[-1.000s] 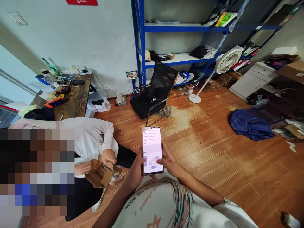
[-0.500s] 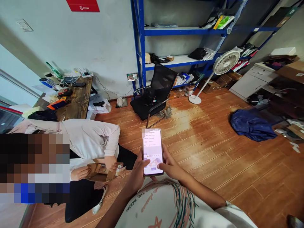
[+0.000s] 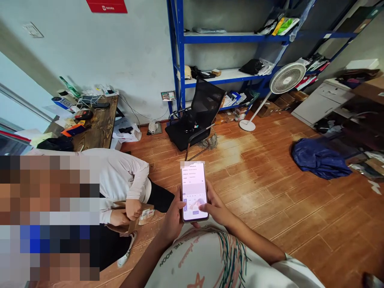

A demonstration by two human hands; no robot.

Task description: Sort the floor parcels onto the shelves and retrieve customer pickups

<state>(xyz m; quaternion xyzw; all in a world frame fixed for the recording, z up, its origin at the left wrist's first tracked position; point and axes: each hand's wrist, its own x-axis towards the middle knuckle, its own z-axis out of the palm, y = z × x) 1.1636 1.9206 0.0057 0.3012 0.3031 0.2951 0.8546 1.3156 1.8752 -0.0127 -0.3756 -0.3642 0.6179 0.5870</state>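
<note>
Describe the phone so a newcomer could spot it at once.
Start from the wooden floor and come to its near edge, above the wearer's white printed shirt. There the left hand and the right hand hold a phone upright between them. Its lit, pale screen sets it apart from the brown cardboard box that the seated person holds to its left.

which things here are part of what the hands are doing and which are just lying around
In use: slim smartphone with a lit screen, held by the left hand and right hand, right thumb over the screen.
Lying about: black mesh office chair, white standing fan, crumpled blue bag on the floor, blue metal shelf rack, dark wooden desk.
</note>
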